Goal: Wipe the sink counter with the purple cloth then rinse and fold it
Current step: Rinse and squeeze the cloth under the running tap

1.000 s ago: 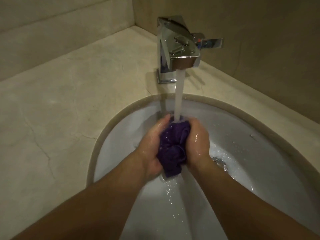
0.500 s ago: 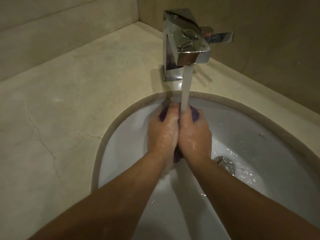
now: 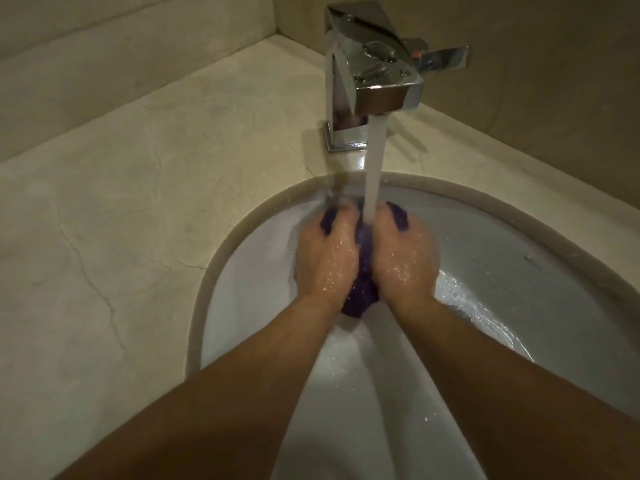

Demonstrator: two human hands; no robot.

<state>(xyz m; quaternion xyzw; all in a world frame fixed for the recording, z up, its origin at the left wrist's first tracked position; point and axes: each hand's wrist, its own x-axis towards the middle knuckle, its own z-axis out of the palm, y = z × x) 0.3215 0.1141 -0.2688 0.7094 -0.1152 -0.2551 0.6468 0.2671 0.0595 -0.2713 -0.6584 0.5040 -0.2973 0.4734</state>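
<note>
The beige stone counter [image 3: 114,216] fills the frame from seven o'clock round to twelve, veined with thin dark cracks, and it wraps around the white sink basin [image 3: 519,271], which takes up the centre and runs out toward five o'clock. Beige walls rise behind the counter from ten o'clock to two. At twelve o'clock from the basin stands a square chrome faucet [image 3: 367,74], its flat lever pointing toward two o'clock, and a white stream of water [image 3: 374,168] drops straight from its spout. Both forearms come in from six o'clock and meet in the middle of the basin. The left hand [image 3: 327,258] and the right hand [image 3: 403,256] sit side by side, backs up and wet, fingers curled around the purple cloth [image 3: 360,296], which is bunched between them directly under the stream. Bits of the cloth show past the fingertips at twelve o'clock and below the wrists at six. Water ripples across the basin floor at three o'clock from the hands.
</note>
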